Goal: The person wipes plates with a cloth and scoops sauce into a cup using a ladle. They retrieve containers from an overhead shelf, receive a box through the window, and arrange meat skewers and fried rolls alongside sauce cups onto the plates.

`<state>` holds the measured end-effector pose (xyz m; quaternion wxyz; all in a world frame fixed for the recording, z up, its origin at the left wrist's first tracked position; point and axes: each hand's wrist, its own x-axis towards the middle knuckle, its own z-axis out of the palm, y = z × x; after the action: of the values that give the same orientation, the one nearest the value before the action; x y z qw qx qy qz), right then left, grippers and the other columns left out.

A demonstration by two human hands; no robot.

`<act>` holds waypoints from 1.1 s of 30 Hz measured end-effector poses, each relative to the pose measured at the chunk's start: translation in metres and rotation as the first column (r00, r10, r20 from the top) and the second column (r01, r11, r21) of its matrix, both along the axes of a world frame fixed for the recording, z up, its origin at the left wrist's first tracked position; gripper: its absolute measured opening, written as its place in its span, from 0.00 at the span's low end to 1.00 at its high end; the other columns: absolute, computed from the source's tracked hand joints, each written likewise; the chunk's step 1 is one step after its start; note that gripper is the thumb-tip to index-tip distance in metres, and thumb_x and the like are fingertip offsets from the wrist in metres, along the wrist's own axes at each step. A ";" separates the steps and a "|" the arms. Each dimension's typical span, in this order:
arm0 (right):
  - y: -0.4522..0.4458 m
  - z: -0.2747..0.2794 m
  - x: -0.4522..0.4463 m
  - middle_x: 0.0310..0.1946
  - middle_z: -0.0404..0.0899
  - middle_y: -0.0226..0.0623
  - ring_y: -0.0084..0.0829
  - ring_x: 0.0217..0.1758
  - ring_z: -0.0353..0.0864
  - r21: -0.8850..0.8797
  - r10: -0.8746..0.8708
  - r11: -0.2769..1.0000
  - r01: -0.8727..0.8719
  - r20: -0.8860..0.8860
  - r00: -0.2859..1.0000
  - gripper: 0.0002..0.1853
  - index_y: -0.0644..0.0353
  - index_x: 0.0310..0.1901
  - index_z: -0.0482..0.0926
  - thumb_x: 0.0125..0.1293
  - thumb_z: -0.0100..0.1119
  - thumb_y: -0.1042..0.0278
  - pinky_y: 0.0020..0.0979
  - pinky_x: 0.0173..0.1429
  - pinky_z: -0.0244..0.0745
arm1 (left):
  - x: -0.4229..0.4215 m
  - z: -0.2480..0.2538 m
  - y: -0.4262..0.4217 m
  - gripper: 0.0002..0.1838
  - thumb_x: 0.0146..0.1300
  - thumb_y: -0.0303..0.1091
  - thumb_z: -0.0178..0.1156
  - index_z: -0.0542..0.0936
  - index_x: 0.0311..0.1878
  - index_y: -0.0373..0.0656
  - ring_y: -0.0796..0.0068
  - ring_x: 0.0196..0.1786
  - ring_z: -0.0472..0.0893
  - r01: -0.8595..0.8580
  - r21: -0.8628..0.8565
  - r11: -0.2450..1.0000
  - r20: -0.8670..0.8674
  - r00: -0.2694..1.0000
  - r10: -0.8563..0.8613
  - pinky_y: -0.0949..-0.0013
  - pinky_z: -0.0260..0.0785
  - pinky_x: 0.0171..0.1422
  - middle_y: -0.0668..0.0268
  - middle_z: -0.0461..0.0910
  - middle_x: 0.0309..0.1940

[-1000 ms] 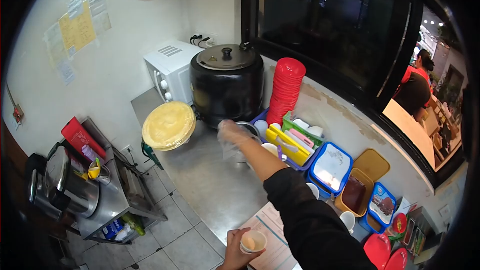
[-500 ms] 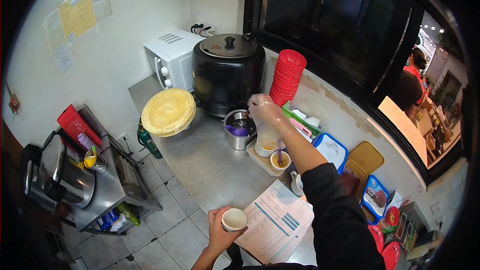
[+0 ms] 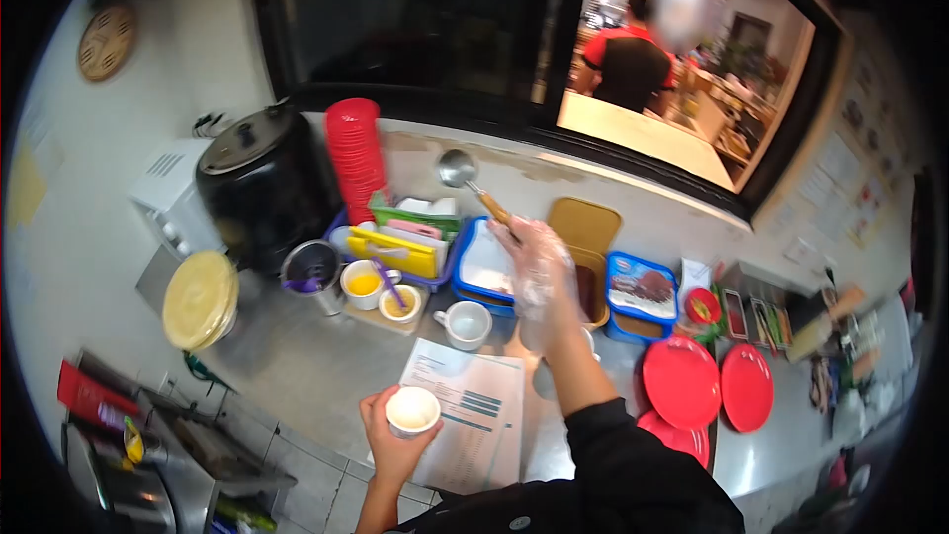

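Near the bottom centre my left hand (image 3: 388,440) grips a small white cup (image 3: 412,411) with something pale inside, beside a printed sheet (image 3: 470,415). My right hand (image 3: 539,262), in a clear plastic glove, is closed on the wooden handle of a ladle (image 3: 458,169). The ladle's metal bowl is raised up and left against the wall. Below it stand a metal pot (image 3: 314,272) with a purple utensil, a cup of yellow food (image 3: 363,282) and a smaller cup (image 3: 399,303) with a purple spoon. A white mug (image 3: 465,325) stands above the sheet.
A black soup warmer (image 3: 262,183), a stack of red bowls (image 3: 356,158) and a yellow-topped container (image 3: 201,301) stand on the left. Blue tubs (image 3: 641,297) and red plates (image 3: 682,383) lie to the right. Through the window, a person (image 3: 633,64) stands with their back turned.
The view has swung to the right. My right hand has moved away from the metal pot and now holds the ladle up. My left hand still holds the cup.
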<state>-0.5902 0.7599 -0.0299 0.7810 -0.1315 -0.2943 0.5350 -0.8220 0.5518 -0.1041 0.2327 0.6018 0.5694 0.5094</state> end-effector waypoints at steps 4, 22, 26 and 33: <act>-0.063 0.011 0.118 0.35 0.75 0.46 0.40 0.42 0.80 -0.565 0.192 0.807 0.171 0.525 0.829 0.16 0.64 0.51 0.69 0.60 0.49 0.76 0.30 0.45 0.78 | 0.019 -0.006 0.022 0.41 0.34 0.30 0.78 0.70 0.56 0.41 0.58 0.53 0.70 0.130 -0.009 0.991 -0.033 0.991 -0.130 0.61 0.65 0.58 0.57 0.64 0.49; -0.029 -0.090 0.191 0.35 0.82 0.49 0.46 0.42 0.82 0.069 0.329 0.832 0.550 0.737 -0.591 0.11 0.63 0.37 0.78 0.54 0.61 0.67 0.43 0.43 0.78 | 0.112 0.025 0.104 0.40 0.36 0.33 0.78 0.70 0.56 0.42 0.59 0.54 0.69 0.317 0.120 0.941 -0.110 0.946 -0.305 0.61 0.66 0.58 0.59 0.64 0.49; -0.047 -0.083 0.169 0.36 0.82 0.50 0.47 0.42 0.82 -0.029 0.336 0.885 0.465 0.731 -0.594 0.11 0.63 0.39 0.79 0.57 0.56 0.68 0.43 0.46 0.77 | 0.113 0.029 0.113 0.40 0.36 0.33 0.78 0.70 0.56 0.42 0.59 0.55 0.69 0.303 0.105 0.947 -0.086 0.952 -0.294 0.61 0.65 0.58 0.58 0.64 0.49; -0.046 -0.134 0.217 0.35 0.83 0.42 0.40 0.41 0.81 -0.100 0.132 0.967 0.234 0.984 -0.123 0.09 0.59 0.30 0.84 0.56 0.55 0.67 0.35 0.45 0.76 | 0.142 0.016 0.160 0.43 0.35 0.37 0.78 0.69 0.58 0.41 0.56 0.53 0.70 0.287 0.095 0.953 -0.171 0.948 -0.268 0.60 0.65 0.59 0.58 0.66 0.49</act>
<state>-0.3729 0.7137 -0.1638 0.2932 -0.5928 -0.7053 0.2551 -0.6805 0.7121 -0.0877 0.2209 0.7267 0.4641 0.4557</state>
